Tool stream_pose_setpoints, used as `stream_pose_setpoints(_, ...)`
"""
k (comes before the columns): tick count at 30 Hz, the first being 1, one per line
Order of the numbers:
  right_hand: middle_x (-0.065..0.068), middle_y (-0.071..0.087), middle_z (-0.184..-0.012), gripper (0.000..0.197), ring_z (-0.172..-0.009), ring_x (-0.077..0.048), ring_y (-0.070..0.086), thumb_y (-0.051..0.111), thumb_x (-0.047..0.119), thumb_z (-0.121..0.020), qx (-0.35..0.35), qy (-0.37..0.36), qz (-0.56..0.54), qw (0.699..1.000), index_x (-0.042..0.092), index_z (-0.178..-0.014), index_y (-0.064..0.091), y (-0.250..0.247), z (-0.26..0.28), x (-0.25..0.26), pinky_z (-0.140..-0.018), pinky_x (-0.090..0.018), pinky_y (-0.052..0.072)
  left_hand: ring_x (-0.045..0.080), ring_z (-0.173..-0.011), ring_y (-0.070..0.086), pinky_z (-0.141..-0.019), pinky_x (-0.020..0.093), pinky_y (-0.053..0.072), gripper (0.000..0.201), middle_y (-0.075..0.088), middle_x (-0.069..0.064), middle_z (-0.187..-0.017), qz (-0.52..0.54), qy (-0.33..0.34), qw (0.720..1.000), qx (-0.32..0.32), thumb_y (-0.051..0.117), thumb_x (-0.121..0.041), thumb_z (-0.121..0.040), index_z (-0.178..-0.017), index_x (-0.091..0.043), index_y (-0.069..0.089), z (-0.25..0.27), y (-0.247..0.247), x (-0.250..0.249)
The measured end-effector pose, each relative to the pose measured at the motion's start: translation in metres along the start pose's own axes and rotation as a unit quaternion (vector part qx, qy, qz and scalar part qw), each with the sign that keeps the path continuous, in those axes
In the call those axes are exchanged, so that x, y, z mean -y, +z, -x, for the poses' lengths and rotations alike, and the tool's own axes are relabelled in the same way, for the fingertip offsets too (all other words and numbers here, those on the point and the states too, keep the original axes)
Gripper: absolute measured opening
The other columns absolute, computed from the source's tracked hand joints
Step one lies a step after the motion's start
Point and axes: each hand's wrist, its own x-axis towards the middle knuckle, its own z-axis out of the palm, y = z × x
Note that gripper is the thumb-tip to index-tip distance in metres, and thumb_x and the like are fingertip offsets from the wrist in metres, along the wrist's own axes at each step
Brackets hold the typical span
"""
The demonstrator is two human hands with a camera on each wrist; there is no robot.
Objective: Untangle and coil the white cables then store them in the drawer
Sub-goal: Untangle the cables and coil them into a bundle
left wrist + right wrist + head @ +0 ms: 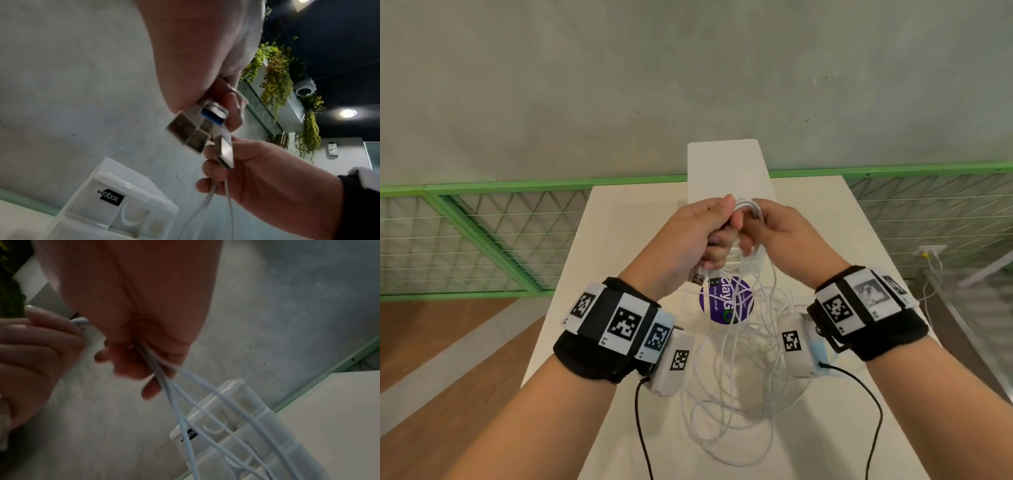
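Note:
Both hands are raised over the white table [626,240], close together. My left hand [717,236] grips a bundle of white cables [748,207], with several metal USB plugs [697,277] sticking out below its palm. In the left wrist view the USB plugs [193,129] stand side by side, one with a blue insert. My right hand [755,236] has its fingers [141,368] curled round several cable strands [191,395] that run down to a loose tangle of cable [736,383] on the table. The translucent white drawer unit [726,168] stands behind the hands, its drawers shut.
A round purple sticker [717,308] lies on the table under the hanging strands. Green-framed mesh railing [482,233] runs left and right behind the table, with a concrete wall beyond. Black wrist-camera leads [873,411] hang over the table's near part.

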Motion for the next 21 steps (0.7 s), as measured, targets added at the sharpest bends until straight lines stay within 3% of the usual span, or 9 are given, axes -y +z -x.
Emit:
stream_pose_setpoints(2,-0.001,0.048,-0.063,0.028,-0.054,-0.005,0.043,0.04,-0.002,-0.095,-0.045,-0.025,-0.011,0.999,0.018,-0.084,0.057,-0.003,-0.003,0.001,-0.057,-0.016,0.04,0.007,-0.041,0.017,-0.045,0.023,0.016,0.036,0.026,-0.007,-0.052,-0.023,-0.027,0.999,0.026,0.032,-0.035,-0.102,-0.078,-0.012,0.048,0.003,0.001,-0.002)
stream_pose_setpoints(6,0.013,0.054,-0.063,0.026,-0.057,-0.003,0.044,0.042,-0.006,-0.09,-0.036,-0.046,0.019,0.998,0.015,-0.092,0.057,0.005,-0.003,-0.007,-0.06,-0.016,0.038,0.01,-0.044,0.014,-0.046,0.023,0.014,0.042,0.024,-0.006,-0.052,-0.099,-0.067,0.989,0.086,0.028,-0.05,-0.096,-0.084,-0.015,0.049,0.009,0.011,0.001)
stream_pose_setpoints(9,-0.005,0.055,-0.074,0.009,-0.074,-0.018,0.049,0.048,0.024,-0.082,-0.025,-0.01,-0.077,0.997,0.017,-0.087,0.05,0.025,0.002,-0.016,-0.071,-0.031,0.042,0.007,-0.039,0.013,-0.042,0.019,0.013,0.037,0.023,-0.007,-0.047,0.005,-0.024,0.995,0.097,0.031,-0.04,-0.098,-0.076,-0.013,0.042,0.006,0.015,0.002)
stream_pose_setpoints(11,0.003,0.058,-0.074,0.025,-0.077,-0.014,0.052,0.047,0.039,-0.073,-0.038,0.012,-0.116,0.992,0.018,-0.086,0.049,0.034,0.005,-0.028,-0.075,-0.029,0.043,0.005,-0.037,0.016,-0.041,0.018,0.014,0.036,0.023,-0.008,-0.047,0.093,0.012,0.991,0.093,0.032,-0.042,-0.093,-0.075,-0.012,0.041,0.004,0.015,0.004)
stream_pose_setpoints(12,0.01,0.061,-0.073,0.023,-0.075,-0.008,0.055,0.047,0.04,-0.075,-0.044,0.007,-0.084,0.995,0.022,-0.089,0.05,0.038,0.008,-0.034,-0.074,-0.027,0.045,0.003,-0.036,0.018,-0.041,0.018,0.016,0.038,0.025,-0.008,-0.046,0.134,0.031,0.987,0.089,0.029,-0.041,-0.095,-0.075,-0.011,0.042,0.002,0.014,0.004)
stream_pose_setpoints(14,0.011,0.058,-0.067,0.004,-0.062,-0.002,0.052,0.047,0.032,-0.085,-0.016,0.005,0.011,1.0,0.03,-0.087,0.05,0.046,0.014,-0.041,-0.066,-0.029,0.045,0.002,-0.036,0.021,-0.041,0.02,0.018,0.042,0.027,-0.009,-0.047,0.204,0.073,0.974,0.068,0.022,-0.038,-0.101,-0.078,-0.011,0.044,0.0,0.012,0.003)
stream_pose_setpoints(16,0.009,0.047,-0.059,0.022,-0.051,-0.003,0.042,0.044,0.024,-0.094,0.018,0.031,0.074,0.997,0.033,-0.074,0.045,0.052,0.021,-0.05,-0.057,-0.031,0.038,0.003,-0.037,0.021,-0.042,0.021,0.02,0.043,0.027,-0.009,-0.048,0.242,0.114,0.963,0.027,0.021,-0.037,-0.102,-0.079,-0.012,0.046,-0.004,0.009,-0.003)
stream_pose_setpoints(18,0.007,0.047,-0.059,0.025,-0.052,-0.007,0.043,0.042,0.023,-0.098,0.042,0.059,0.088,0.993,0.032,-0.074,0.046,0.057,0.028,-0.059,-0.059,-0.033,0.041,0.004,-0.038,0.021,-0.042,0.019,0.023,0.04,0.028,-0.008,-0.048,0.263,0.143,0.954,-0.019,0.022,-0.036,-0.103,-0.078,-0.014,0.045,-0.008,0.006,-0.01)
stream_pose_setpoints(21,0.007,0.055,-0.066,0.019,-0.062,-0.008,0.051,0.041,0.021,-0.098,0.085,0.092,0.111,0.986,0.027,-0.083,0.051,0.062,0.038,-0.072,-0.069,-0.028,0.045,0.006,-0.039,0.023,-0.042,0.019,0.028,0.036,0.032,-0.007,-0.05,0.287,0.174,0.938,-0.086,0.024,-0.03,-0.104,-0.078,-0.015,0.043,-0.013,0.001,-0.013)
